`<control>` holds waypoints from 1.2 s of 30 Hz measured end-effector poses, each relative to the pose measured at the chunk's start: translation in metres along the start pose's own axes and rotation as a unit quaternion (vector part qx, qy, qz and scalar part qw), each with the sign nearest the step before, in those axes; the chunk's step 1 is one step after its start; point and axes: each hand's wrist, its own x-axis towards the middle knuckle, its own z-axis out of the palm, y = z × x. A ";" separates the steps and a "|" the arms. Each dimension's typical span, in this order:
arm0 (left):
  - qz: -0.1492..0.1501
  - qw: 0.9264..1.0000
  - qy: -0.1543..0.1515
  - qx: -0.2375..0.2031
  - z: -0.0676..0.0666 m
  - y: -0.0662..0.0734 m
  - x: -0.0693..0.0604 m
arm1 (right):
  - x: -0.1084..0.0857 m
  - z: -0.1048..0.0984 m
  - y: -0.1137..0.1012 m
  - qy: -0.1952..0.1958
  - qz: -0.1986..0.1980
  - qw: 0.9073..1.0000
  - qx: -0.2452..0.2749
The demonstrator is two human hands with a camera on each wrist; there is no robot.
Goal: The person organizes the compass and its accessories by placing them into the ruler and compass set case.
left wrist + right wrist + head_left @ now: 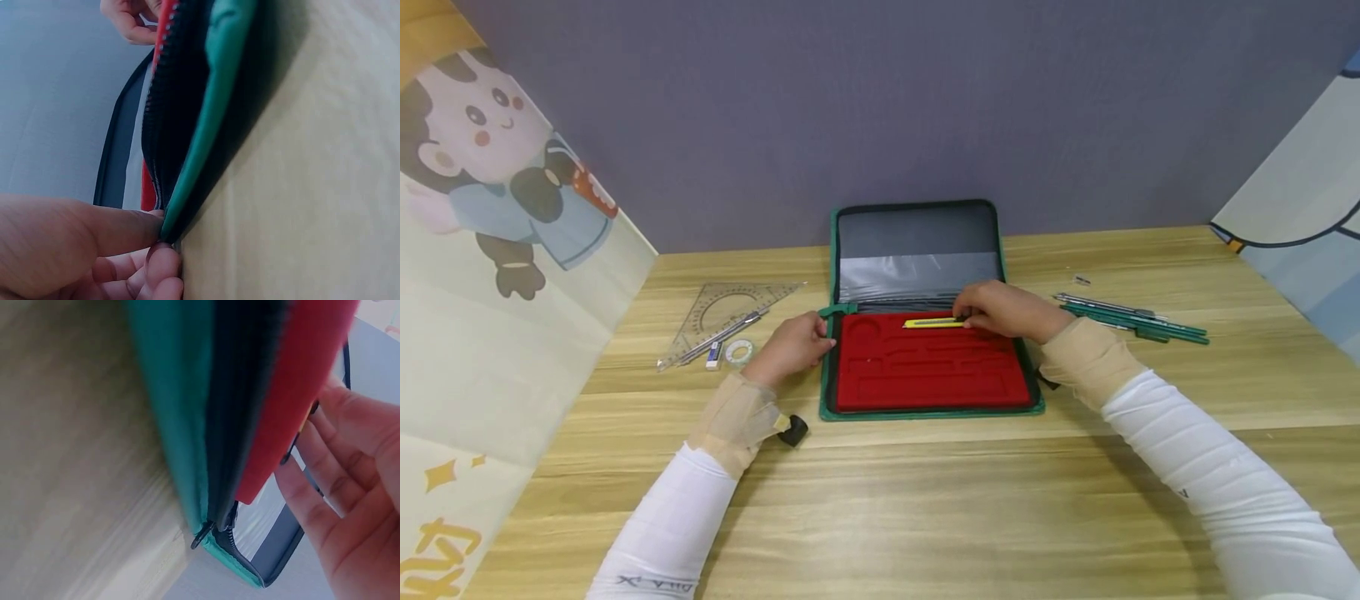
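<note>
A green zip case (932,414) lies unfolded on the table, its lid tipped back toward the grey partition. Its lower half holds a red moulded tray (936,367) with recesses of several shapes. My right hand (1003,311) pinches a yellow utility knife (934,323) by its dark end, over the tray's far edge. In the right wrist view the knife is mostly hidden behind the fingers (306,481). My left hand (793,346) pinches the case's left edge between thumb and fingers; the left wrist view shows the zip (156,181) beside the thumb.
On the left lie a clear set square (688,325), a silver compass-like tool (722,337), an eraser (714,356) and a roll of tape (739,352). Several green pencils (1150,325) and a small sharpener (1082,280) lie on the right. The partition (917,108) stands behind.
</note>
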 end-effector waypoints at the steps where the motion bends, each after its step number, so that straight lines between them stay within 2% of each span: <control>1: -0.001 1.000 0.000 0.000 0.000 0.000 0.000 | 0.000 0.000 0.000 0.000 0.002 1.000 0.001; 36: 0.016 1.000 0.007 0.004 0.000 -0.002 0.000 | -0.002 -0.001 -0.001 0.013 -0.006 1.000 -0.017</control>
